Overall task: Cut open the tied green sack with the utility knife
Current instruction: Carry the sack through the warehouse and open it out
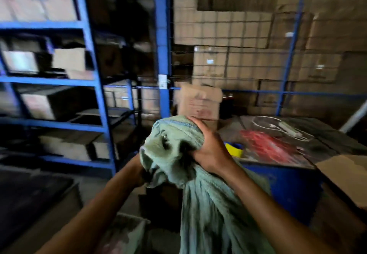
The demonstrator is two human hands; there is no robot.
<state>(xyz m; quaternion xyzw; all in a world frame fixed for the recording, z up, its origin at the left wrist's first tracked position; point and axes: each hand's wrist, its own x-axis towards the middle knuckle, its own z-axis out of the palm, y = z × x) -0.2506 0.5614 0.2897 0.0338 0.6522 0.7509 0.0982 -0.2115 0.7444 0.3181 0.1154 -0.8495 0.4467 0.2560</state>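
The green woven sack [208, 210] hangs in front of me, its bunched top [172, 140] raised to the middle of the view. My right hand [208, 150] grips the gathered neck from the right side. My left hand [142, 171] holds the lower left of the bunch and is mostly hidden behind the fabric. No utility knife is visible; the frame is dim and blurred.
Blue metal shelving [99, 87] with cardboard boxes stands at the left. A blue table [282, 176] at the right carries a yellow tape roll [234, 149], red plastic packaging [266, 144] and a white cable. Stacked cartons [238, 55] fill a wire cage behind.
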